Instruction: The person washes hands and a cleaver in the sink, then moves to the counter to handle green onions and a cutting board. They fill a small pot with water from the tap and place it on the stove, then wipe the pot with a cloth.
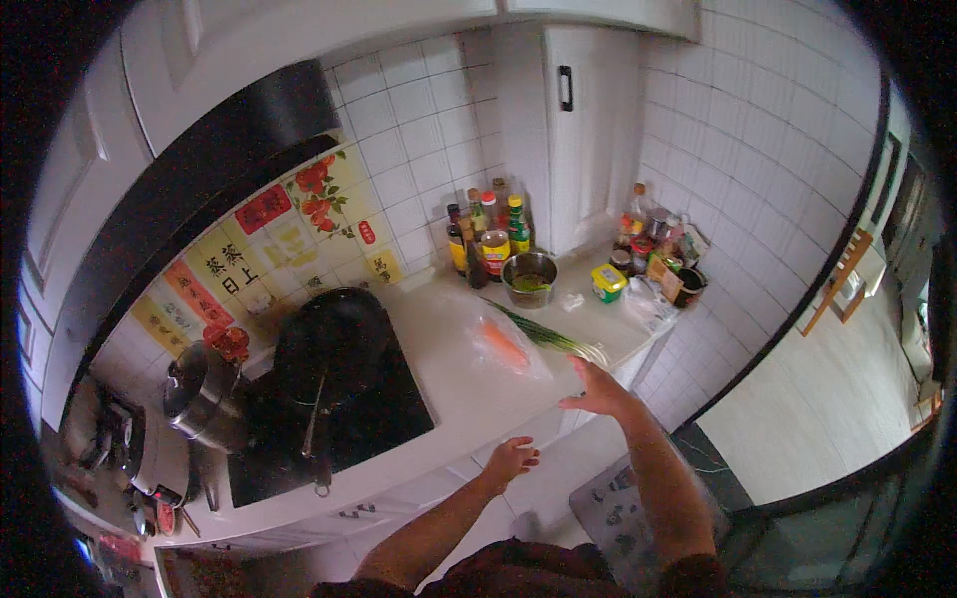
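Note:
My right hand (pixel 604 390) is raised by the counter's front edge, fingers spread and nothing in its grasp. Just beyond its fingertips are the pale ends of a bunch of green onions (pixel 538 331); whether they touch is hard to tell. Left of the onions, a clear plastic bag (pixel 534 368) holds what look like carrots (pixel 502 342). My left hand (pixel 514 460) hovers in front of the counter, empty, with loosely bent, parted fingers. A metal pot (pixel 529 299) with something green inside stands behind the onions.
A dark wok (pixel 336 336) with a long-handled utensil (pixel 314 418) sits on the black cooktop (pixel 396 422). Left is a steel pot (pixel 202 396). Several sauce bottles (pixel 495 254) stand by the wall. A yellow-green tub (pixel 608 284) and jars (pixel 641 254) occupy the right corner.

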A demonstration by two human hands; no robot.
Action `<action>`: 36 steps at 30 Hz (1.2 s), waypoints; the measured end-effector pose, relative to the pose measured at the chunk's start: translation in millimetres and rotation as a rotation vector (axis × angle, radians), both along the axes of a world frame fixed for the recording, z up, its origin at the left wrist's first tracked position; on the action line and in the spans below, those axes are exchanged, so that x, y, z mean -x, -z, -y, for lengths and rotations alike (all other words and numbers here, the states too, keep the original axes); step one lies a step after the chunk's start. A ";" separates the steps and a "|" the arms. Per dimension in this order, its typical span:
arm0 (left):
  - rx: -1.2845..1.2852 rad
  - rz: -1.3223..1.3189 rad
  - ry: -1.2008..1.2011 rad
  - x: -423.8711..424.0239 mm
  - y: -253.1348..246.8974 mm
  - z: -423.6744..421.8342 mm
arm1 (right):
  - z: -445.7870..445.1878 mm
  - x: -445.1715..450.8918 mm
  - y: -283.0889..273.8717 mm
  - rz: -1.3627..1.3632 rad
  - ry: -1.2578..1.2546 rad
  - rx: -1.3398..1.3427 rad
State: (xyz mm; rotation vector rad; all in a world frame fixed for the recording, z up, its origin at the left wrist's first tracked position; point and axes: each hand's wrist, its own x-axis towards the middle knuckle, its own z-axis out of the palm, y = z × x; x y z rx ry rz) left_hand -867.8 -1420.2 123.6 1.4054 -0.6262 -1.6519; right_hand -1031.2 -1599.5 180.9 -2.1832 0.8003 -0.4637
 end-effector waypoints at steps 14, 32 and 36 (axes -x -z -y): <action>-0.096 0.023 -0.358 -40.8 0.0 6.6 | 59.2 -170.3 84.7 -0.379 0.271 0.152; 0.274 -0.250 -1.084 8.8 -29.0 26.6 | -37.1 -85.8 71.9 0.162 -0.630 -0.285; 0.253 -0.086 -1.325 20.3 -41.5 -16.8 | -68.0 -100.6 15.9 -0.074 -0.887 -0.125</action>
